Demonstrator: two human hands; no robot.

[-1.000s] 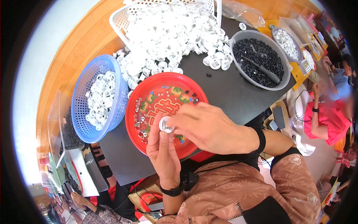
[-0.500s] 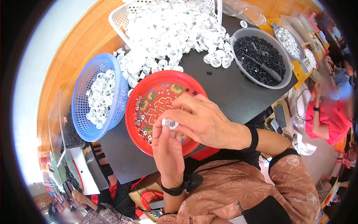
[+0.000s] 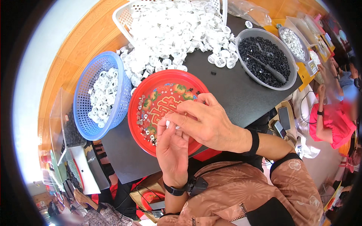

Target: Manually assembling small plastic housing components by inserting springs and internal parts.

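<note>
Over the red tray (image 3: 135,90), my left hand (image 3: 172,154) pinches a small round white plastic part (image 3: 168,123) between thumb and fingertips. From the right, my right hand (image 3: 213,126) reaches across, its thumb and fingers closed on that same part. Most of the part is covered by fingers, so its face does not show. Beneath both hands, the tray has a printed floral pattern, with tiny clear and metallic bits (image 3: 141,120) along its left side and a few small black pieces (image 3: 198,92) near its far right rim.
A white basket (image 3: 124,22) spills a heap of white parts (image 3: 177,30) at the back. A blue basket (image 3: 124,98) with more stands left. At right, a grey bowl (image 3: 290,81) holds black pieces and a dark-handled tool (image 3: 273,71). Other people (image 3: 332,124) sit nearby.
The white part has been turned between my fingers, so its broad face no longer shows. My right fingers have closed in over it; both hands stay above the tray.
</note>
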